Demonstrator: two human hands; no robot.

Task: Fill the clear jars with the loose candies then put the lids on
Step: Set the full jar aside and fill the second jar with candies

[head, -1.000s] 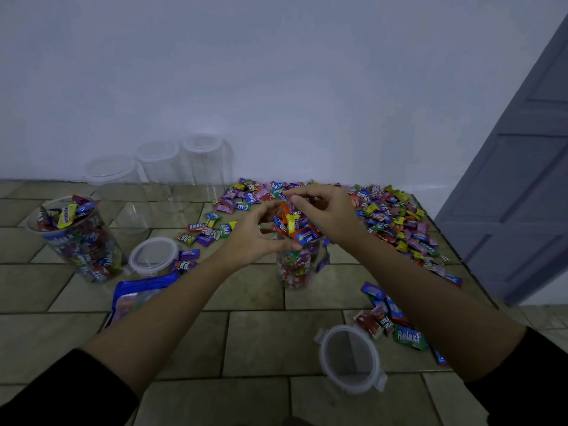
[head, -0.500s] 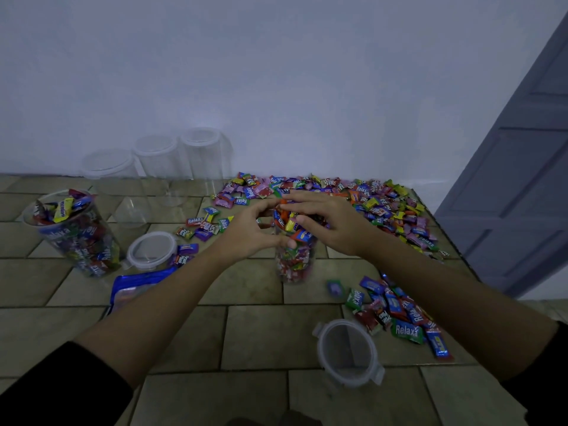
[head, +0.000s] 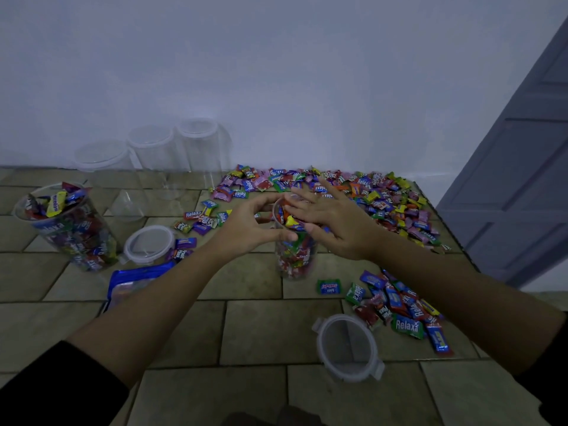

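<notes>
Grip: left hand wraps the middle jar near its rim | right hand flat, fingers spread, pressing candies at its mouth | jar: frame centre, upright on tiled floor | lid lower right | loose candies behind, upper centre-right

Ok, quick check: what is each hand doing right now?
Left hand: curled around the centre jar, gripping near its rim.
Right hand: open, fingers spread flat over the jar mouth on the candies; holds nothing that shows.

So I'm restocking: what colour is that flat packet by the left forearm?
Blue packet, head view.
</notes>
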